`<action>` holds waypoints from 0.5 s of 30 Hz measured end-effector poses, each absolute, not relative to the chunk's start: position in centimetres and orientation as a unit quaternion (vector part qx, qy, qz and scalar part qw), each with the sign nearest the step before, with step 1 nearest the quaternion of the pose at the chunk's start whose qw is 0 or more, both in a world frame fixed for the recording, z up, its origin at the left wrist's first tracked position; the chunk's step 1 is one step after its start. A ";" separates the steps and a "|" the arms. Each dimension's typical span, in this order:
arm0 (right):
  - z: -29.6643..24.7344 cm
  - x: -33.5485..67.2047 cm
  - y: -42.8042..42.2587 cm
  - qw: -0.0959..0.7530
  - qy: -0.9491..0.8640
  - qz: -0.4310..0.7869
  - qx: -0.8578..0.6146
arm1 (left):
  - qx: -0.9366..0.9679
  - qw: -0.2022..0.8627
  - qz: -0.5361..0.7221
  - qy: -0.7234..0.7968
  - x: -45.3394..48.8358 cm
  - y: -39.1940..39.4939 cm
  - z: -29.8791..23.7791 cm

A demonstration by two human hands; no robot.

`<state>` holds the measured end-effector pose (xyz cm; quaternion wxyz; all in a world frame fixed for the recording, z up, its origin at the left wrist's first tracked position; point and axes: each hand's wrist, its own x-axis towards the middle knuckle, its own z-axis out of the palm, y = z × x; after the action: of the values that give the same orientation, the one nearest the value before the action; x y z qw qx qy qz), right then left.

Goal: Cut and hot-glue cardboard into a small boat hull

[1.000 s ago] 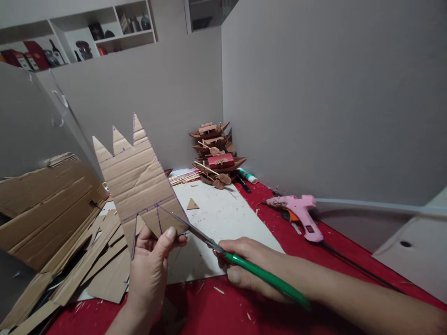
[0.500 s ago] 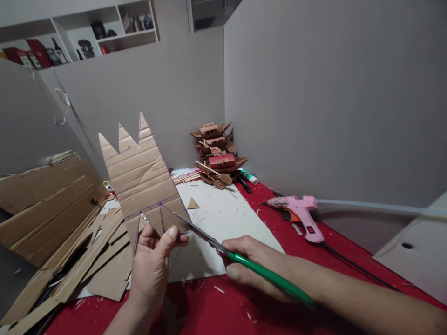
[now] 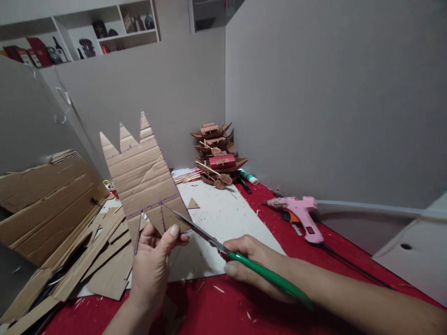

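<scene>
Cardboard (image 3: pixel 139 177) pinched by the left hand (image 3: pixel 151 263) seems mid-cut at five o'clock. The right hand (image 3: pixel 260 253), clasping scissors (image 3: pixel 267 274), likely needs steady aim next.

Room over sheet (image 3: pixel 240 218), scissors (image 3: pixel 244 262) nearer, boats (image 3: pixel 222 161) behind

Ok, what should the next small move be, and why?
Probably advance the scissors slightly toward where the purple lines meet on the cardboard: the visible blade lies across its lower right, the tip short of that meeting point, while the left hand pinches it low and the right hand grips the green handle.
</scene>
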<state>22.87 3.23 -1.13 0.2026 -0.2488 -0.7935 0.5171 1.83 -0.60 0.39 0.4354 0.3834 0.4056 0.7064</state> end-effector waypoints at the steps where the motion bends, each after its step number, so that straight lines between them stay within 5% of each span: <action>1: -1.2 22.8 3.3 0.209 -0.791 0.518 -0.248 | 0.382 0.437 0.706 0.406 1.8 -0.6 0.4; 15: -2.5 22.2 3.4 0.223 -0.803 0.494 -0.248 | 0.354 0.407 0.747 0.389 1.9 -0.4 0.1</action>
<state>22.19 3.45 -2.50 0.2233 -0.2482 -0.8030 0.4936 1.87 -0.45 0.15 0.4070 0.3543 0.3886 0.7469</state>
